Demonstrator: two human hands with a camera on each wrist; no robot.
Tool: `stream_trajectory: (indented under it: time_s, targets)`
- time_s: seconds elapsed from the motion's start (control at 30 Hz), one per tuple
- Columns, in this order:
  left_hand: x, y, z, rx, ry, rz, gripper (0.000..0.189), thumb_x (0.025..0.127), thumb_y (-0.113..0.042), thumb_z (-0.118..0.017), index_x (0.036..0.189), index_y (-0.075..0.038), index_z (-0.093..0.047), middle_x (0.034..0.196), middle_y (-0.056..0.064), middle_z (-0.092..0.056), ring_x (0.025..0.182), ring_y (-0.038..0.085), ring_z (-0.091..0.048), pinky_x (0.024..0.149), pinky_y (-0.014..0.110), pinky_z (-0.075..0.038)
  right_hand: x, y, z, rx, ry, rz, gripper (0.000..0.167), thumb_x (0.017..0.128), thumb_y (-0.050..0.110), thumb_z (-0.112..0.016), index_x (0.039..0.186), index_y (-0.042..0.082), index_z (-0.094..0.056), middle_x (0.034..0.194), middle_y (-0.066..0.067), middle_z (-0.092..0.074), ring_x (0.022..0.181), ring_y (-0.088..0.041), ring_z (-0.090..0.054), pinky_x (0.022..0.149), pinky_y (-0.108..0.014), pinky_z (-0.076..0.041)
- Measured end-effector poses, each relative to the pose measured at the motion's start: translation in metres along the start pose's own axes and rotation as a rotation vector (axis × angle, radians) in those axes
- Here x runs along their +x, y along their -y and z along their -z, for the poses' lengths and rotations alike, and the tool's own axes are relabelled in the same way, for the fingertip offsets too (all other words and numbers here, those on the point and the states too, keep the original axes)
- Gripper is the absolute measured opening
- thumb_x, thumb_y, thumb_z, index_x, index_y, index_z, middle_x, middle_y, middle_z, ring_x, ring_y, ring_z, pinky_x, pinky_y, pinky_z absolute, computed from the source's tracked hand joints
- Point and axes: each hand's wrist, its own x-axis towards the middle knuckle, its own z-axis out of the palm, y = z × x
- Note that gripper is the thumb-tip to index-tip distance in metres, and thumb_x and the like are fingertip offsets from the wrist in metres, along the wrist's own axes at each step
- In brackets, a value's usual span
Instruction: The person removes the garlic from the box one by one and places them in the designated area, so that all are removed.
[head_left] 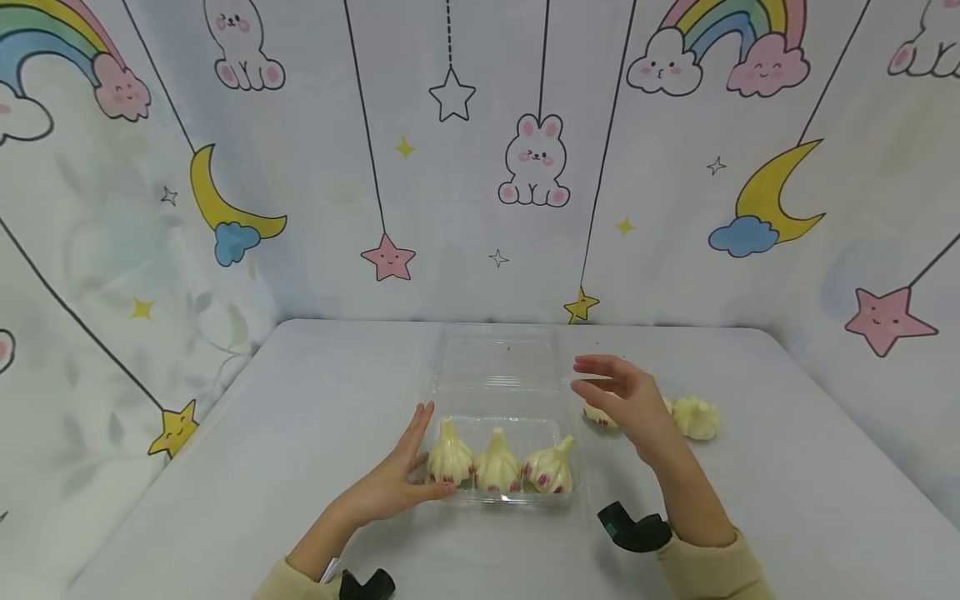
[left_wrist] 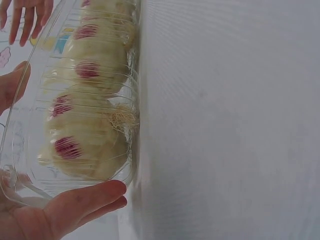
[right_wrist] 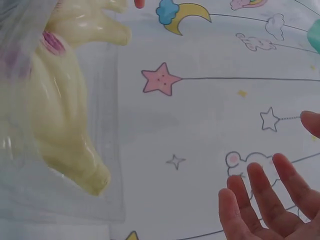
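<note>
A clear plastic clamshell box stands on the table with its lid folded back. Three garlic bulbs sit side by side in its front half, showing purple-red patches and, in the left wrist view, a tuft of roots. My left hand rests against the box's left end, fingers straight along the side and thumb across the front corner. Raised past the box's right side, my right hand has spread, slightly bent fingers with nothing between them. It partly covers a garlic bulb on the table.
Another garlic bulb lies to the right of my right wrist, with part of a pale one beside it. The white table ends at a cloth backdrop printed with stars, moons and rabbits. Black wrist mounts sit by both sleeves.
</note>
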Motion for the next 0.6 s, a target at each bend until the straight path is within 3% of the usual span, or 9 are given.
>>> stream_trajectory:
  time_s: [0.17, 0.33, 0.6]
  targets:
    - [0.001, 0.001, 0.001, 0.004, 0.002, -0.006, 0.101, 0.083, -0.022, -0.069, 0.147, -0.022, 0.009, 0.148, 0.016, 0.021, 0.124, 0.054, -0.025, 0.092, 0.056, -0.037, 0.001, 0.002, -0.012, -0.02, 0.06, 0.023, 0.043, 0.086, 0.018, -0.065, 0.124, 0.002, -0.051, 0.123, -0.015, -0.053, 0.109, -0.028, -0.053, 0.084, -0.033, -0.048]
    - [0.0, 0.001, 0.0, 0.0, 0.003, 0.001, 0.102, 0.083, -0.022, -0.069, 0.147, -0.021, 0.01, 0.148, 0.016, 0.022, 0.124, 0.054, -0.025, 0.093, 0.056, -0.037, 0.001, 0.005, -0.03, -0.013, 0.127, 0.036, 0.044, 0.084, 0.018, -0.067, 0.124, 0.006, -0.053, 0.124, -0.014, -0.053, 0.111, -0.03, -0.052, 0.088, -0.045, -0.046]
    - [0.001, 0.001, -0.001, -0.006, 0.006, 0.003, 0.102, 0.082, -0.023, -0.07, 0.147, -0.022, 0.01, 0.148, 0.017, 0.022, 0.124, 0.056, -0.023, 0.092, 0.056, -0.038, 0.002, 0.009, -0.06, 0.039, 0.189, 0.028, 0.047, 0.081, 0.018, -0.07, 0.124, 0.01, -0.053, 0.127, -0.012, -0.051, 0.114, -0.031, -0.049, 0.085, -0.042, -0.048]
